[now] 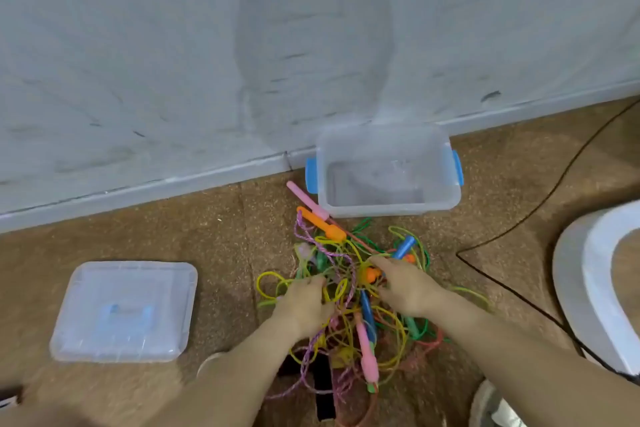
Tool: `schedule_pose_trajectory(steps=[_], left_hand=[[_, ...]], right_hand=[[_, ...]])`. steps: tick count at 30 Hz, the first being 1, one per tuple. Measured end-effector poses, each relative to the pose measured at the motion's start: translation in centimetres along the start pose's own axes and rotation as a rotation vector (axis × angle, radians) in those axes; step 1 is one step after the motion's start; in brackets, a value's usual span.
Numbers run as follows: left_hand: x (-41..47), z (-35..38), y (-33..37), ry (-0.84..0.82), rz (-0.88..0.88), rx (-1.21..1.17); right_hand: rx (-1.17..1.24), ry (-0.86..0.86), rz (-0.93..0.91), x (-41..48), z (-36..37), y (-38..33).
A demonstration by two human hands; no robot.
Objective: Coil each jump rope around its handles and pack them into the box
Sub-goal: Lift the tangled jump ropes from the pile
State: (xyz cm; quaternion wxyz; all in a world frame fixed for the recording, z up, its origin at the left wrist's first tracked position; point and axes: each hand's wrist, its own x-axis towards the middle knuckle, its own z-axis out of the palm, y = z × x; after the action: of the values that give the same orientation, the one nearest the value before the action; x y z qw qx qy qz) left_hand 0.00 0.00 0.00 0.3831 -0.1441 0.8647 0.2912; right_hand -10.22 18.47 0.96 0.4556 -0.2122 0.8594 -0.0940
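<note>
The picture is blurry, and both arms are cut off at the bottom edge. The left hand [304, 302] and right hand [403, 284] reach down into the pile of jump ropes [350, 288] on the floor [225, 236]. Their fingers dip among the loops, so I cannot tell if either grip holds a rope. The ropes are a messy tangle of yellow, purple and green cords with pink, orange and blue handles. A clear lid [124, 308] lies well apart on the left. Just behind the pile sits the clear box [388, 210] with blue clips, by the wall [173, 45].
</note>
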Motion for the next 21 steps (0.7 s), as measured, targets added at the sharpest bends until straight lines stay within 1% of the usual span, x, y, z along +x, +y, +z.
schedule_pose_trajectory(steps=[2, 4, 6, 9, 12, 14, 16, 19, 21], left_hand=[[0.8, 1.7, 0.5, -0.068, -0.049, -0.031], [0.8, 2.2, 1.1, -0.078, -0.069, -0.031], [0.3, 1.3, 1.7, 0.003, -0.044, -0.088], [-1.6, -2.9, 2.4, 0.138, 0.045, -0.162], [-5.2, -7.4, 4.4, 0.249, 0.181, -0.134], [-8.9, -10.1, 6.4, 0.368, 0.264, -0.187], [-13.2, -11.9, 8.5, 0.482, 0.346, -0.243], [-20.3, -13.3, 11.7, 0.617, 0.528, -0.396], [-25.0, -13.9, 13.5, 0.693, 0.672, -0.545]], right_hand=[[-0.001, -0.015, 0.011, 0.6, 0.4, 0.5], [0.009, -0.016, -0.003, 0.7, 0.0, 0.7], [0.047, 0.007, 0.007, 0.1, -1.2, 0.7], [0.032, 0.112, 0.01, -2.7, -4.6, -0.5], [0.041, 0.147, 0.027, -6.6, -8.1, -2.5], [0.076, 0.221, 0.005, -9.8, -10.2, -4.6], [0.204, 0.271, -0.064, -13.7, -11.1, -6.8], [0.422, 0.209, -0.149, -19.9, -10.9, -9.6], [0.475, 0.155, -0.218, -23.1, -10.4, -11.0]])
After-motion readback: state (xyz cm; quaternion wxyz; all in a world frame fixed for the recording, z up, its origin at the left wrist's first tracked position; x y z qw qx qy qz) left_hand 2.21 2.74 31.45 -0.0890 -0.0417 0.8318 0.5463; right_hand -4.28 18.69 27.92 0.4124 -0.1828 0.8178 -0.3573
